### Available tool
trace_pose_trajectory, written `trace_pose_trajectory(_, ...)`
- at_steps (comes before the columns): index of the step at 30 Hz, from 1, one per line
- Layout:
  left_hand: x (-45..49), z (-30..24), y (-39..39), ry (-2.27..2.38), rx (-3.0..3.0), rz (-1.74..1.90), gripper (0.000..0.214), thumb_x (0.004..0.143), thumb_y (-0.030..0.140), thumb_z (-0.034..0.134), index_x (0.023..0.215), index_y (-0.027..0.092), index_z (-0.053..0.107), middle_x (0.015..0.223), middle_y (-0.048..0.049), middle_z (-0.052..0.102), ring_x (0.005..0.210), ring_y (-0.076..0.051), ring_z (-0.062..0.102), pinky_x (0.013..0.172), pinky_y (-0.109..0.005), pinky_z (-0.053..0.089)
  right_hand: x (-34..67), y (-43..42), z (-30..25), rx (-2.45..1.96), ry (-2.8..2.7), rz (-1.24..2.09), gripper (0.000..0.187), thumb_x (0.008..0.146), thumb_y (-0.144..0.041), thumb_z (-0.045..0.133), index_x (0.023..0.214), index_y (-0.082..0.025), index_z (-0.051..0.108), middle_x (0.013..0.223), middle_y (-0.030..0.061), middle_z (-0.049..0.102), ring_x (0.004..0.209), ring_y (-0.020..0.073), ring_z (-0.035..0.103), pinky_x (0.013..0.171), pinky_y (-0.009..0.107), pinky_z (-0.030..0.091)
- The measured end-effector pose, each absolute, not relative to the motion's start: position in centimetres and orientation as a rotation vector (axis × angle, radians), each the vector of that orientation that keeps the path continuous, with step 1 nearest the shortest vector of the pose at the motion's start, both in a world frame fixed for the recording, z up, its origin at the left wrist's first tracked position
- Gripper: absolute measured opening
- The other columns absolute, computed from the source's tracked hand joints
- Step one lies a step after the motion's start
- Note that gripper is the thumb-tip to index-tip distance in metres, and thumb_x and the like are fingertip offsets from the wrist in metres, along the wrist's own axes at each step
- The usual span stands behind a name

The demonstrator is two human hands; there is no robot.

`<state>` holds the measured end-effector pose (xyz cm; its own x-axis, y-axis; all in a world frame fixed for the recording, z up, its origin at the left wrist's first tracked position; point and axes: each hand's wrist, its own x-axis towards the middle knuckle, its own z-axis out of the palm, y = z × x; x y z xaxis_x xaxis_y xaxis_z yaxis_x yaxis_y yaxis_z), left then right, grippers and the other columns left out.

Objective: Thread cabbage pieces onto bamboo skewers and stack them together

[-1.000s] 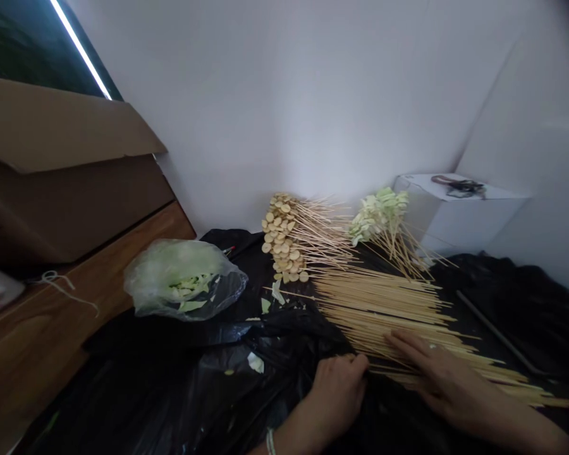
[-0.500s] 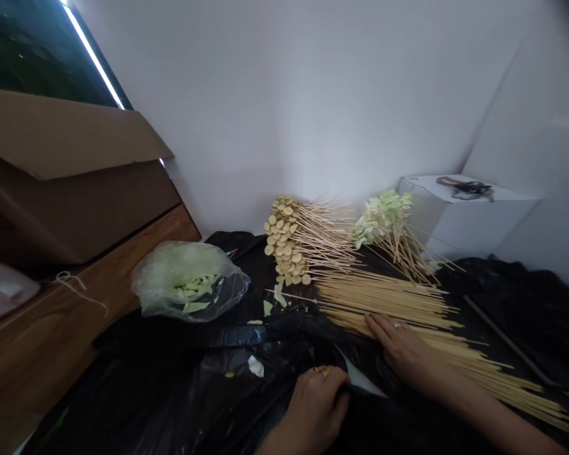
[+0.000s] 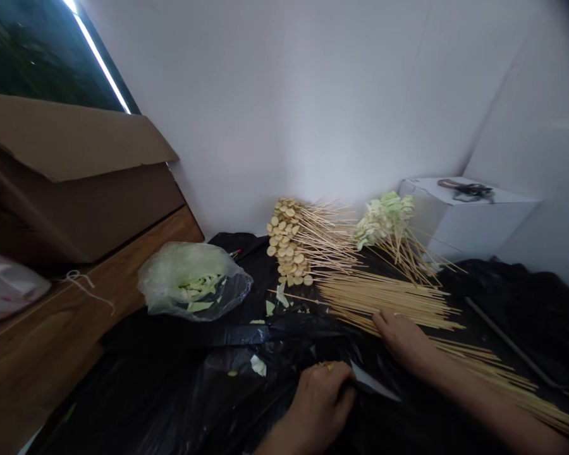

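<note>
My left hand (image 3: 320, 399) is closed on the black plastic sheet (image 3: 171, 379) at the bottom middle. A pale wedge (image 3: 374, 382) shows beside its fingers; whether it is a gap in the plastic or a separate object, I cannot tell. Further right, my right hand (image 3: 403, 338) rests at the near edge of the spread bamboo skewers (image 3: 384, 294), fingers together and bent down onto them; the fingertips are partly hidden. Beyond lie skewered round pale slices (image 3: 287, 243), stacked with their sticks pointing right. Skewered cabbage pieces (image 3: 384, 218) lie at the back right.
A clear plastic bag of cut cabbage (image 3: 194, 278) sits left of centre. Cabbage scraps (image 3: 258, 365) dot the black plastic. A cardboard box (image 3: 76, 189) stands on wood at left. At the right are a white box (image 3: 488, 218) and a thin dark rod (image 3: 507, 341).
My right hand has slid slightly right along the skewers. My left hand, still closed, has shifted a little right, and the pale wedge beside it has moved right too. The view has shifted slightly.
</note>
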<state>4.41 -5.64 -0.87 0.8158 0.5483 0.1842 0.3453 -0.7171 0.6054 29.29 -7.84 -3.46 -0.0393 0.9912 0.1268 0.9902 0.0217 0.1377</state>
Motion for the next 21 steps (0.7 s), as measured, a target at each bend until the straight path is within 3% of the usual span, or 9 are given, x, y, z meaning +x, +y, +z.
trace_pose_trajectory(5, 4.7, -1.5, -5.8, 0.651, 2.444, 0.436, 0.021, 0.081, 0.007, 0.052, 0.093, 0.021, 0.061, 0.085, -0.0017, 0.068, 0.082, -0.016, 0.064, 0.074, -0.023, 0.046, 29.7, -7.3, -3.5, 2.174, 2.217, 0.404, 0.022, 0.083, -0.003, 0.043, 0.096, -0.015, 0.056, 0.089, 0.0095, 0.061, 0.080, 0.0228, 0.058, 0.072, 0.032, 0.035)
trace_pose_trajectory(9, 4.5, -1.6, -5.9, 0.663, 2.432, 0.423, 0.020, 0.081, 0.008, 0.052, 0.094, 0.021, 0.061, 0.086, -0.0013, 0.068, 0.082, -0.015, 0.064, 0.074, -0.023, 0.046, 30.1, -6.8, -2.4, 2.315, 2.108, 0.303, 0.026, 0.083, -0.004, 0.040, 0.103, -0.014, 0.054, 0.097, 0.0104, 0.061, 0.071, 0.0180, 0.059, 0.063, 0.028, 0.035)
trace_pose_trajectory(13, 4.6, -1.6, -5.9, 0.683, 2.416, 0.417, 0.019, 0.082, 0.009, 0.053, 0.094, 0.021, 0.061, 0.088, -0.0017, 0.067, 0.085, -0.016, 0.063, 0.076, -0.024, 0.047, 30.3, -7.1, 0.2, 2.365, 2.292, -0.064, 0.025, 0.088, -0.017, 0.044, 0.111, -0.016, 0.054, 0.105, 0.0107, 0.063, 0.085, 0.0202, 0.062, 0.070, 0.028, 0.041)
trace_pose_trajectory(17, 4.8, -1.6, -6.1, 0.702, 2.400, 0.424, 0.017, 0.082, 0.011, 0.055, 0.094, 0.021, 0.061, 0.091, -0.0026, 0.067, 0.089, -0.018, 0.061, 0.079, -0.026, 0.047, 28.7, -8.1, 2.5, 2.241, 2.436, -0.685, 0.017, 0.082, -0.033, 0.059, 0.091, -0.020, 0.062, 0.085, 0.0033, 0.069, 0.078, 0.0186, 0.063, 0.067, 0.025, 0.043)
trace_pose_trajectory(21, 4.4, -1.5, -6.4, 0.711, 2.385, 0.412, 0.027, 0.081, 0.010, 0.055, 0.105, 0.022, 0.058, 0.099, -0.0034, 0.067, 0.094, -0.018, 0.061, 0.082, -0.028, 0.047, 26.3, -9.0, 2.4, 2.114, 2.384, -0.969, 0.012, 0.072, -0.016, 0.056, 0.081, -0.019, 0.064, 0.074, -0.0002, 0.068, 0.069, 0.0152, 0.063, 0.059, 0.021, 0.039)
